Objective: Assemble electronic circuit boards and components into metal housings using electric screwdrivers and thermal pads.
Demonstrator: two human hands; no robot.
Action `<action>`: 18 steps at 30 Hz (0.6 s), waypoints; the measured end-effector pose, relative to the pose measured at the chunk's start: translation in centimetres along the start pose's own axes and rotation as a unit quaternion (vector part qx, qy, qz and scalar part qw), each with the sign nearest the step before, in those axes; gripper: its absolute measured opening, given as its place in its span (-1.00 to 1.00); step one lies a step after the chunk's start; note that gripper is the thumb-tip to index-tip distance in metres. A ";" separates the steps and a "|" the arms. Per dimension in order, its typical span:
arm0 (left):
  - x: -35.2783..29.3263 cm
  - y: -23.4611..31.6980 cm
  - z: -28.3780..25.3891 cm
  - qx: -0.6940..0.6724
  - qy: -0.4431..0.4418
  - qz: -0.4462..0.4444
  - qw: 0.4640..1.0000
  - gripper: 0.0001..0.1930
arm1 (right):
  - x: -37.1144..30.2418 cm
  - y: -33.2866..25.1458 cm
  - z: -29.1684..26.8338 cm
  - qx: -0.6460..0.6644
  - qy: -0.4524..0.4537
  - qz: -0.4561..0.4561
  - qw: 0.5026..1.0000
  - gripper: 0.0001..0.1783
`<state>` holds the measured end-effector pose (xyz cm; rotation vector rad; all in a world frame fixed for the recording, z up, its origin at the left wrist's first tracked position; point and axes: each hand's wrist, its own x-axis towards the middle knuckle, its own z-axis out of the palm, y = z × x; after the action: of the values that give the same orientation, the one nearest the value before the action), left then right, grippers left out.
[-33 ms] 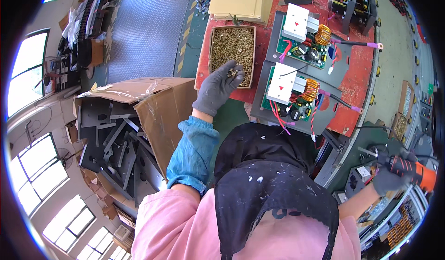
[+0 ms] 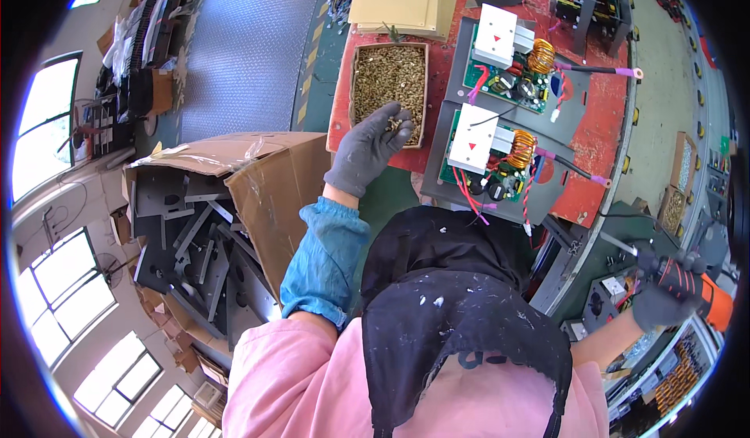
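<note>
In the head view, the left hand [image 2: 363, 157], in a dark grey glove, is over the near edge of a shallow open box [image 2: 426, 86] at the left side of the red desk [image 2: 594, 164]. The box is filled with small brass-coloured parts [image 2: 391, 71]. The left fingers are bent inward; parts show in the gap between them, but I cannot tell whether they are gripped or lie in the box behind. A blue sleeve cover [image 2: 324, 250] wraps the left forearm.

The right hand [image 2: 662, 305], gloved the same way, is out at the far right, away from the desk, its fingers closed around a black and orange power tool [image 2: 717, 301]. The tool's tip points to the left.

Tan rectangular sheets [image 2: 394, 2] are stacked just beyond the box. To the box's right, two green circuit boards [image 2: 508, 90] sit one beyond the other on dark grey panels [image 2: 547, 129]; each carries a white block [image 2: 495, 35] and a copper coil [image 2: 541, 57]. Left of the person, a large open cardboard carton [image 2: 273, 203] holds jumbled dark metal pieces [image 2: 199, 243].
</note>
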<state>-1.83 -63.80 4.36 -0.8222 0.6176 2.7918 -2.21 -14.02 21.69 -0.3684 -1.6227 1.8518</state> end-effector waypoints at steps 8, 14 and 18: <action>-3.9 -2.9 7.4 0.072 -0.014 -0.048 0.996 -0.70 | -5.9 -1.5 12.3 0.250 -0.239 0.035 0.938 -0.37; -5.4 -6.1 10.1 0.062 -0.063 -0.135 0.987 -0.70 | -8.5 -1.3 15.6 0.299 -0.264 0.035 0.916 -0.47; -5.3 -7.4 10.3 0.064 -0.086 -0.168 0.980 -0.68 | -9.0 -1.4 15.0 0.222 -0.271 0.030 0.936 -0.50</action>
<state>-0.35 -52.87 12.55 -0.5896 0.5616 2.4544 -3.90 -31.29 24.19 0.3237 -1.4552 2.4363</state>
